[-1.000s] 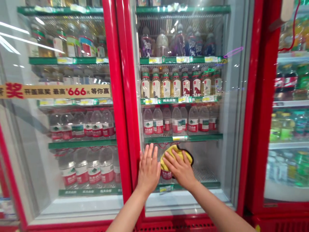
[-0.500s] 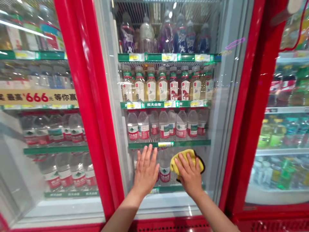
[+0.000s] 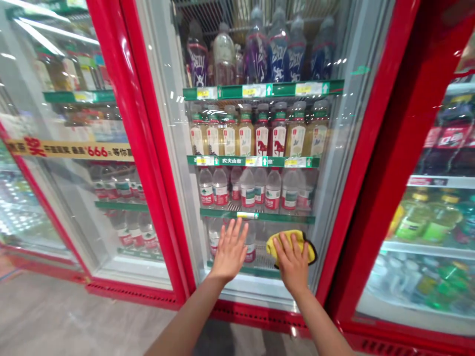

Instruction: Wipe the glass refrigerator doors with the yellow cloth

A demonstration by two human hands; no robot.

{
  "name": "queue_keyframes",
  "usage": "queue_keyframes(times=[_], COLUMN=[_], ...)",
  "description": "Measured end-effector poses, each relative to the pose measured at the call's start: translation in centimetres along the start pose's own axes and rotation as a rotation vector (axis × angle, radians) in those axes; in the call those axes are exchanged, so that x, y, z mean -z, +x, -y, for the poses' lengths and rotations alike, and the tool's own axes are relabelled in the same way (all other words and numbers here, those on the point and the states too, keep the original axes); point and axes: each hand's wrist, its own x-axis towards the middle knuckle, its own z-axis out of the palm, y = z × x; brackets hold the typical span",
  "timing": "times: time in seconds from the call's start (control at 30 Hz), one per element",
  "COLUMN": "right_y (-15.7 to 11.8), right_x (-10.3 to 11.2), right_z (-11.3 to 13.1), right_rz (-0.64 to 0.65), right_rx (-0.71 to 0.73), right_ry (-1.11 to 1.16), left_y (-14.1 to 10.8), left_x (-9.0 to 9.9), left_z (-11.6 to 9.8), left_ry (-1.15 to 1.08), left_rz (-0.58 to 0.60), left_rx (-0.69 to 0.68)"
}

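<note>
A glass door (image 3: 230, 291) with a red frame stands before me, drink bottles on green-edged shelves behind it. My left hand (image 3: 230, 251) lies flat against the lower glass, fingers spread and pointing up, holding nothing. To its right, my right hand (image 3: 292, 259) presses a yellow cloth (image 3: 277, 242) with a dark edge to the glass. The fingers of that hand are spread over the cloth, which shows around them. Water bottles (image 3: 248, 188) with red labels stand on the shelf above my hands.
Red door frames (image 3: 143, 148) rise on the left and right (image 3: 378, 163). Another cooler with bottles (image 3: 415, 217) is at the right. Grey floor (image 3: 85, 321) shows at the lower left, and a yellow banner (image 3: 70, 151) crosses the left door.
The view has shifted, showing more floor and the left cooler. Both hands remain low on the glass, the right one still on the cloth, whose shape has changed slightly.
</note>
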Motion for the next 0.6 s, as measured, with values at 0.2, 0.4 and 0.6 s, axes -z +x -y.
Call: queue_keyframes(times=[0.2, 0.4, 0.6], right_y=[3.2, 4.6, -3.1], right_x=[0.2, 2.9, 1.9], right_z=[-0.9, -5.7, -6.0], right_rz=[0.026, -0.061, -0.031], right_rx=[0.261, 0.086, -0.009], right_ry=[0.038, 0.021, 0.009], left_y=[1.1, 0.7, 0.8], left_x=[-0.2, -2.1, -3.6], left_z=[-1.2, -0.8, -0.4], left_ry=[-0.012, 0.015, 0.021], left_rz=[-0.005, 0.035, 0.004], left_rx=[-0.02, -0.005, -0.017])
